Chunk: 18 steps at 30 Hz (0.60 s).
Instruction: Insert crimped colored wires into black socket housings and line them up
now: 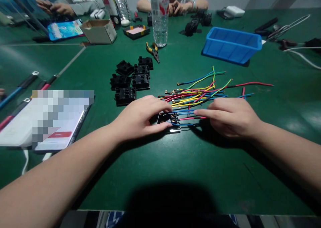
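Observation:
My left hand (146, 116) is closed around the left part of a black plastic socket module (168, 118), thumb at its near edge and fingers over the far side. Blue and red wires run out of the module toward the right. My right hand (229, 117) is closed by these wires, its index finger on a blue wire (184, 111); the other fingers are curled under. Just beyond lies a loose bundle of red, yellow, blue and green wires (198, 96) with small brass terminals. Several more black modules (125, 95) sit together behind my left hand.
Pliers with yellow handles (153, 51) lie before a water bottle (160, 24). A blue bin (230, 45) stands at the back right, a cardboard box (99, 31) at the back left. Phones (67, 134) with cables lie left. Other people's hands work across the table.

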Tool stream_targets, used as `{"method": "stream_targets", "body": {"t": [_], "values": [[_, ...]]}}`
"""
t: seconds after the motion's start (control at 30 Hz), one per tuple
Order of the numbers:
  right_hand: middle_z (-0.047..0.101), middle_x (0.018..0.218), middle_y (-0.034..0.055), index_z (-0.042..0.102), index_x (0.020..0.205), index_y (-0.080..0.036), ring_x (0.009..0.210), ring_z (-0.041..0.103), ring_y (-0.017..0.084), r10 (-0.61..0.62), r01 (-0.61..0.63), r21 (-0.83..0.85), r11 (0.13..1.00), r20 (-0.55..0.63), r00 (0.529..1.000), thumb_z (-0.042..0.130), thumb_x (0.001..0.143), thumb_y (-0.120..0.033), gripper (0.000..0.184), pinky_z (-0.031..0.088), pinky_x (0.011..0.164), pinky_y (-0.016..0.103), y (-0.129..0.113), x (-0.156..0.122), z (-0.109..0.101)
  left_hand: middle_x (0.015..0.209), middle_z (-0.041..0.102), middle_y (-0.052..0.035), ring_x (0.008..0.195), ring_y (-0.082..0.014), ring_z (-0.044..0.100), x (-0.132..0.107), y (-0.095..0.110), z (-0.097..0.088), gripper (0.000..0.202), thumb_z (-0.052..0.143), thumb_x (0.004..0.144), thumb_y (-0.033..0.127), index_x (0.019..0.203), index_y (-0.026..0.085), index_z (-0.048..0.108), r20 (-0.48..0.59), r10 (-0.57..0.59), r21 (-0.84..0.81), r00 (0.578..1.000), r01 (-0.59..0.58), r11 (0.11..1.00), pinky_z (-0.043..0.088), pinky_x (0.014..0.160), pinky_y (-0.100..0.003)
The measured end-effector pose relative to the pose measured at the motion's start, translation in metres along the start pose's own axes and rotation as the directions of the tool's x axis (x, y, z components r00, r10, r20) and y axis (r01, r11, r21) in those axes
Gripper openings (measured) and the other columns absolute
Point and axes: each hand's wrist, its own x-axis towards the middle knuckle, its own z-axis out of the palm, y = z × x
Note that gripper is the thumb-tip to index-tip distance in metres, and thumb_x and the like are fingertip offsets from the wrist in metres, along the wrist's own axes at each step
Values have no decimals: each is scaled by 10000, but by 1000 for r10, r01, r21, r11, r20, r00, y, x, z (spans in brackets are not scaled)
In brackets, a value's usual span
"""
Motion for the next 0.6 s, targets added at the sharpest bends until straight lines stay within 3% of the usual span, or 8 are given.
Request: {"method": "stream_targets", "body": {"t": [0.13,0.37,0.6], "values": [[607,698,24,618,1144,-220,602,531,154,7,-7,19,1000,-7,1000,433,896,-148,318,388,535,288,0,0,1,1033,681,-63,945,-195,611,1,0,0,292,624,856,363,1084,182,606,16,-5,-20,1000,5,1000,475,826,-303],[602,703,42,644,1102,-156,586,494,146,10,-10,28,1000,13,1000,451,885,-155,290,366,530,277,0,0,1,1052,664,-86,990,-203,600,2,0,-1,263,593,880,349,1061,160,616,17,65,-49,998,-64,997,475,881,-325],[579,657,4,639,1093,-178,555,466,131,12,-12,9,1000,27,1000,463,879,-154,279,344,542,260,-1,2,0,1017,664,-93,931,-194,600,1,-1,-1,215,591,884,283,1036,142,650,-10,109,-53,994,-109,993,482,816,-307]]}}
